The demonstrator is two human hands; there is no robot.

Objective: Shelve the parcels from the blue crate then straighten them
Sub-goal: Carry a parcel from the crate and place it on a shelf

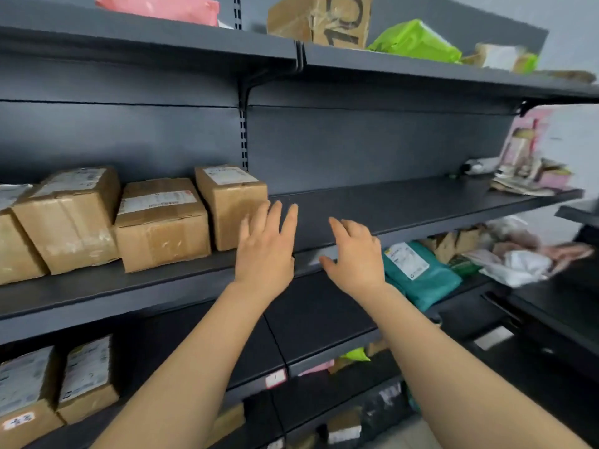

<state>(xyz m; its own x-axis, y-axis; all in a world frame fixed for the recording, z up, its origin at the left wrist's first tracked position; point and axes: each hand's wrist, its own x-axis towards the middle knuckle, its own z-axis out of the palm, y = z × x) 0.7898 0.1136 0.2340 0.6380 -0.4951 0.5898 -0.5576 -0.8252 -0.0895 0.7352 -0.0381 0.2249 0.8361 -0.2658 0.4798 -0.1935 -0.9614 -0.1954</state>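
Two bare hands raised before the middle shelf (405, 205), both spread wide, holding nothing. Left hand (264, 251) at centre, fingers fanned, fingertips just beside the right face of the end box (231, 205); touching or not, cannot tell. Right hand (356, 257) just toward 3 o'clock of the left, palm down, fingers loosely extended over the shelf's front edge. Four brown cardboard parcels in a row toward 9 o'clock on that shelf: end box upright, a wide box (162, 222) next to it, a tilted box (69, 218) further along, one more (16, 251) cut by the frame edge. White labels on top of each. Teal mailer bag (418, 273) on the lower shelf at 4 o'clock. Green bag (415, 40) on the top shelf at 1 o'clock.
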